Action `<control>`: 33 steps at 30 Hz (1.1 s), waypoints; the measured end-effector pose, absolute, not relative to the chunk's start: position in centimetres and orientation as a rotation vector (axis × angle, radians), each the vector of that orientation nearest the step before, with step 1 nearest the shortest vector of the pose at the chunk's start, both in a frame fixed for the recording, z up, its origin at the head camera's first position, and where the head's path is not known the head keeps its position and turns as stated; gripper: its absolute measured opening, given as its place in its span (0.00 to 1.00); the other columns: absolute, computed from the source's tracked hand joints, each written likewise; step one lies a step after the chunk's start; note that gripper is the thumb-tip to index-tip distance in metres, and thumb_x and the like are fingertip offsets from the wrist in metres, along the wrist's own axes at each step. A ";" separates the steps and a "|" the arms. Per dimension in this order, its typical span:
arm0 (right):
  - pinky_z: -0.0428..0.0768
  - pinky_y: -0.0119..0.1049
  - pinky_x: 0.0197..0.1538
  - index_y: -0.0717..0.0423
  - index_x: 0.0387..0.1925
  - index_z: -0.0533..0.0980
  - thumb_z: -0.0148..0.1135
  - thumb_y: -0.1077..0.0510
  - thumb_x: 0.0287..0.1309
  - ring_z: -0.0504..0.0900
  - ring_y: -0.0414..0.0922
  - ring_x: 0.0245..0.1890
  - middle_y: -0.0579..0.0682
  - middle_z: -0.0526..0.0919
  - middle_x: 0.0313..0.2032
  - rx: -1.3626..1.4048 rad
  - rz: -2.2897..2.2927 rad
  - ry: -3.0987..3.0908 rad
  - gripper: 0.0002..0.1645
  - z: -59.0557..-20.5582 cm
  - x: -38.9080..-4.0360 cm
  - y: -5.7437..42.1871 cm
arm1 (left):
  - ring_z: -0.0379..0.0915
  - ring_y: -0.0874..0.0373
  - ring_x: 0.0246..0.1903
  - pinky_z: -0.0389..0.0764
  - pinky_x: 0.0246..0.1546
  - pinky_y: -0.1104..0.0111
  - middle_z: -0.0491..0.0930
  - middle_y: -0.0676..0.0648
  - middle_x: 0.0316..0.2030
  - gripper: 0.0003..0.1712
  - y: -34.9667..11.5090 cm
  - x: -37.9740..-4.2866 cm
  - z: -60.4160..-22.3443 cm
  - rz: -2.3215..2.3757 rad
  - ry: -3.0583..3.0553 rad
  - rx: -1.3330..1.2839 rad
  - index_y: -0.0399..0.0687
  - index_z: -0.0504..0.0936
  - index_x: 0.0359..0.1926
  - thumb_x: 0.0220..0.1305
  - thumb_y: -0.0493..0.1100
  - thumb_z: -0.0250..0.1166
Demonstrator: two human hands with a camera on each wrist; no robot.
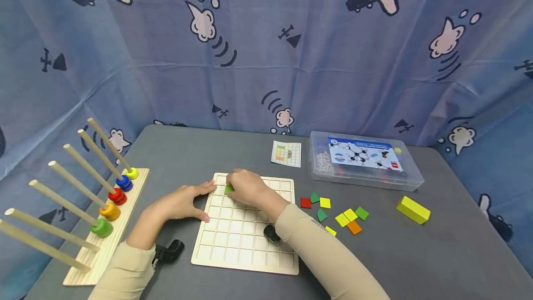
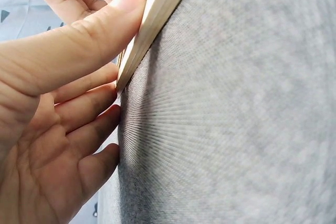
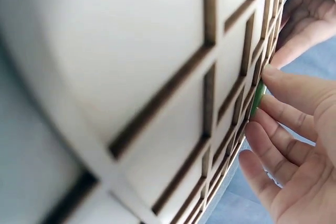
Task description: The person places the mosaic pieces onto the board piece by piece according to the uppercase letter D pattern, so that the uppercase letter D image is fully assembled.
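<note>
A square wooden grid board (image 1: pixel 237 249) lies on the grey table. My left hand (image 1: pixel 181 203) touches its left edge, thumb and fingers spread; in the left wrist view the thumb (image 2: pixel 100 38) rests against the board's wooden side (image 2: pixel 152 27). Over the board's upper left cells, my right hand (image 1: pixel 250 188) holds a green tile (image 1: pixel 228 190) at its fingertips. The right wrist view shows this green tile (image 3: pixel 258 98) edge-on between thumb and fingers, low against the grid. Much of the tile is hidden by the hand.
Loose red (image 1: pixel 306 203), green, yellow and orange tiles lie right of the board. Behind are a pattern card (image 1: pixel 286 153) and a clear plastic case (image 1: pixel 366 161). A yellow block (image 1: pixel 413 210) sits far right. A wooden peg stand with coloured rings (image 1: pixel 106 240) stands left.
</note>
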State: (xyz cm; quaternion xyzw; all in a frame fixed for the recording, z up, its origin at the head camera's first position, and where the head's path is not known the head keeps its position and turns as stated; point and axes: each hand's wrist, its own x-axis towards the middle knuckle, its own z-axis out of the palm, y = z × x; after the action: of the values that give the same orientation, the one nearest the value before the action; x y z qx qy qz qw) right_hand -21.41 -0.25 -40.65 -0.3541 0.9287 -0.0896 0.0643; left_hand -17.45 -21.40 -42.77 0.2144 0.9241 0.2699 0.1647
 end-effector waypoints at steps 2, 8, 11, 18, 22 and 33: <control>0.74 0.28 0.33 0.51 0.35 0.81 0.66 0.52 0.57 0.73 0.37 0.29 0.43 0.76 0.33 -1.055 -0.289 2.781 0.07 -40.6 -21.4 -0.1 | 0.49 0.42 0.70 0.59 0.65 0.47 0.54 0.41 0.71 0.55 -21.4 -17.5 -42.8 0.759 2.633 0.612 0.44 0.62 0.70 0.42 0.59 0.73; 0.77 0.34 0.53 0.54 0.53 0.78 0.66 0.52 0.57 0.79 0.43 0.50 0.48 0.81 0.49 -1.005 -0.424 2.698 0.23 -40.1 -21.4 1.0 | 0.50 0.42 0.70 0.59 0.65 0.46 0.54 0.41 0.71 0.56 -21.3 -17.7 -42.9 0.748 2.630 0.613 0.45 0.62 0.70 0.42 0.60 0.73; 0.77 0.36 0.55 0.57 0.58 0.74 0.66 0.53 0.57 0.78 0.45 0.53 0.51 0.79 0.54 -1.006 -0.519 2.687 0.28 -39.6 -21.0 2.0 | 0.50 0.42 0.70 0.59 0.65 0.46 0.54 0.41 0.71 0.56 -21.3 -17.7 -42.9 0.750 2.633 0.610 0.45 0.62 0.70 0.42 0.60 0.73; 0.76 0.42 0.56 0.59 0.61 0.70 0.65 0.53 0.58 0.76 0.49 0.56 0.53 0.76 0.57 -0.978 -0.715 2.654 0.31 -38.4 -19.1 5.7 | 0.49 0.40 0.70 0.58 0.65 0.45 0.54 0.41 0.71 0.56 -21.4 -17.6 -42.8 0.770 2.627 0.610 0.44 0.62 0.70 0.42 0.60 0.73; 0.75 0.46 0.56 0.60 0.62 0.70 0.64 0.54 0.58 0.76 0.51 0.57 0.54 0.77 0.56 -0.967 -0.799 2.676 0.31 -38.3 -18.0 8.9 | 0.49 0.39 0.70 0.59 0.64 0.44 0.53 0.41 0.71 0.56 -21.5 -17.4 -42.7 0.766 2.634 0.613 0.44 0.61 0.70 0.42 0.60 0.73; 0.76 0.52 0.54 0.61 0.59 0.72 0.66 0.54 0.56 0.77 0.54 0.55 0.56 0.77 0.56 -0.752 -0.827 2.835 0.31 -39.3 -15.8 19.1 | 0.48 0.38 0.70 0.60 0.64 0.44 0.54 0.41 0.72 0.56 -21.5 -17.3 -42.8 0.780 2.625 0.623 0.43 0.61 0.70 0.43 0.60 0.73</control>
State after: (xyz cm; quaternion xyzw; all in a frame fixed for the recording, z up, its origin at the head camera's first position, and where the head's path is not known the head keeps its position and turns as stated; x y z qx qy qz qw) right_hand -15.77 19.07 -39.35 -0.2464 0.9293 -0.2710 0.0473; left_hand -17.25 -21.53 -42.78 0.2186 0.9218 0.2739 0.1658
